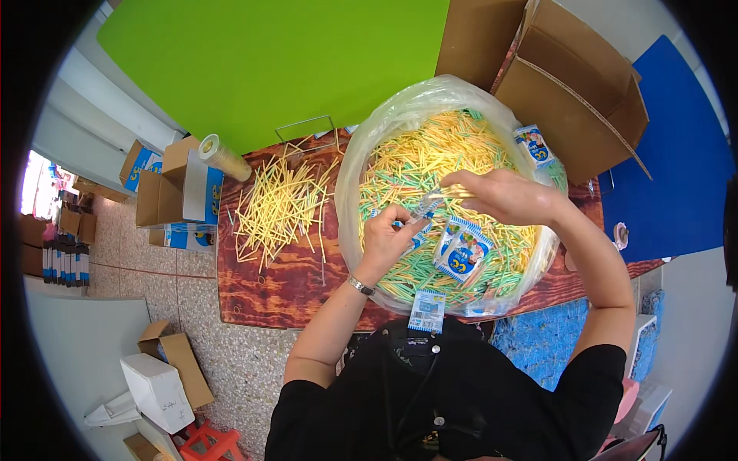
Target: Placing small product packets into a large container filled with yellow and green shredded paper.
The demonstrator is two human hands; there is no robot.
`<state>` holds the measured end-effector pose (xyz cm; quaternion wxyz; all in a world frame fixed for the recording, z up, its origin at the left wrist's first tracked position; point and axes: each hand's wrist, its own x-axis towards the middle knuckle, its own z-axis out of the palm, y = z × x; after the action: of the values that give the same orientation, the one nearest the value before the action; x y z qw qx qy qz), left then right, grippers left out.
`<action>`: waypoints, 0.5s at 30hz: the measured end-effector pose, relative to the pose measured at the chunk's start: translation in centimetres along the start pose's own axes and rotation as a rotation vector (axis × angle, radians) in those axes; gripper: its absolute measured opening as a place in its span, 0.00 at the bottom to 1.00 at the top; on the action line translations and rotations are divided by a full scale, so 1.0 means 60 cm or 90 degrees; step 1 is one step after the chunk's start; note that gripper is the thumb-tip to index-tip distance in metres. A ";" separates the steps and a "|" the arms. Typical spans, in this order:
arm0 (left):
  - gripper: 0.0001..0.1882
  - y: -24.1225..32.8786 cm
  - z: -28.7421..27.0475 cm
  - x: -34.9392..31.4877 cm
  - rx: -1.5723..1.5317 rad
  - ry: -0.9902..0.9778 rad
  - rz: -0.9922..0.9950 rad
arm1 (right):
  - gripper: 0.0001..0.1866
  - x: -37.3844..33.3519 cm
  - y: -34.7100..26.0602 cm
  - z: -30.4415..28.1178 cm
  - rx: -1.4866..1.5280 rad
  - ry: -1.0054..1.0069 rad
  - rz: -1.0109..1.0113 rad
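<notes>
Clear plastic, head view: a wide bag (347, 200) sits on the red-brown table (300, 296), filled with thin yellow, orange and green sticks (415, 154). Left hand (387, 240): fingers closed on a small clear-and-blue packet (427, 207), held above the heap. Right hand (503, 196): fingers appear to pinch a few pale yellow sticks (455, 192), tips just beside the packet. Hands near each other; contact between them cannot be told.

Risks (judged):
- Packet mouth too small to make out; if its film folds inward, stick ends could snag or bend.
- Loose pinch on the right: sticks may splay and drop into the heap.
- Printed packets (463, 256) lie loose on the heap; a wrist brushing them could bury some.
- Near-rim packet (427, 311): a tug on the plastic could tip it lapward.
</notes>
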<state>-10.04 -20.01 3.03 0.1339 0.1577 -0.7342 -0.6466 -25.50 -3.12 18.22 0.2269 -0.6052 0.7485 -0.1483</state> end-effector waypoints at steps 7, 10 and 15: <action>0.12 -0.021 -0.005 0.004 -0.017 0.011 0.055 | 0.27 0.042 -0.022 -0.028 -0.151 -0.153 0.023; 0.13 -0.012 -0.013 0.002 0.065 0.034 0.121 | 0.28 0.060 -0.039 -0.032 -0.245 -0.215 0.046; 0.13 0.007 -0.022 -0.005 0.036 0.041 0.065 | 0.26 0.068 -0.055 -0.041 -0.319 -0.256 0.026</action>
<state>-9.28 -21.02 3.64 0.1858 0.1446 -0.7546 -0.6125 -24.69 -7.93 21.31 0.2175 -0.6445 0.7136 0.1676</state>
